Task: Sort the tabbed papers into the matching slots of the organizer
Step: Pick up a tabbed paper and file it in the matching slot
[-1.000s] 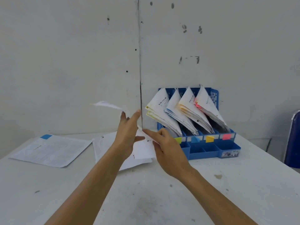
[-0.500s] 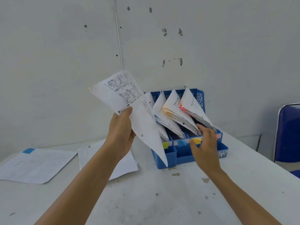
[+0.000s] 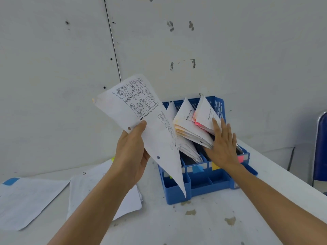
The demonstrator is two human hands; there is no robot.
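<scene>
The organizer (image 3: 203, 187) stands on the bench (image 3: 212, 225) against the wall (image 3: 53, 85), with filed papers (image 3: 189, 128) in its slots under my right hand (image 3: 223, 144), the sheet (image 3: 141, 110) in my left hand (image 3: 131, 152) before its left end, loose papers (image 3: 85, 195) lying to its left, and a chair (image 3: 321, 147) to its right.

Print on the sheet (image 3: 155, 138) (comic panels, captions) is too blurred to read.

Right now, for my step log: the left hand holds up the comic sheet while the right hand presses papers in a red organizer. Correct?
The organizer is blue, not red, as the head view shows. The left hand does hold the comic sheet, and the right hand presses the papers.
</scene>
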